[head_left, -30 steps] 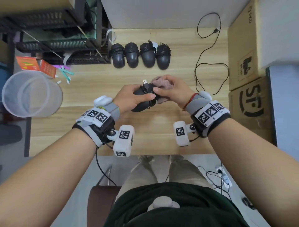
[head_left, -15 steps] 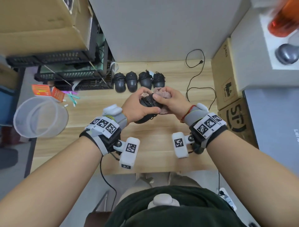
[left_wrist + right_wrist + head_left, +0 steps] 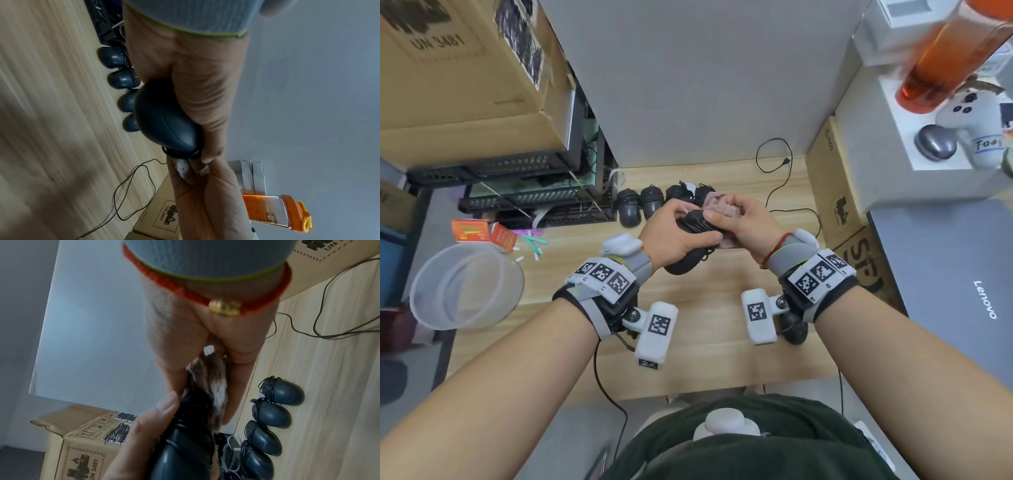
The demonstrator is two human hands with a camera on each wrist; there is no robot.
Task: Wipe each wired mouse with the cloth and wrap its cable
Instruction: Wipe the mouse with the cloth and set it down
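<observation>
While the pale wood-grain surface (image 3: 709,329) spreads broad and flat under both forearms, a stack of brown corrugated cardboard boxes (image 3: 465,68) fills the 10 o'clock corner and a smooth grey laptop (image 3: 945,274) lies at 3 o'clock. At 9 o'clock stands a round translucent plastic tub (image 3: 465,284). A tall orange clear-plastic bottle (image 3: 945,58) rises at 1 o'clock, blurred.

Above the middle of the surface the left hand (image 3: 671,236) is curled round a glossy, egg-shaped black mouse (image 3: 686,262), thumb laid across its back; thin black cable (image 3: 697,222) is wound in several turns about the mouse's front half. The right hand (image 3: 743,224) pinches that wrapped end with thumb and forefinger while its other fingers clasp a fuzzy, mottled brown-pink cloth (image 3: 724,207) bunched against the palm and touching the mouse.

At 12 o'clock from the hands, four more rounded dark mice (image 3: 273,415) sit side by side in a row on the surface, each bound with its own cable. At 1 o'clock a loose thin black cord (image 3: 777,192) snakes in loops toward the right-hand boxes.
</observation>
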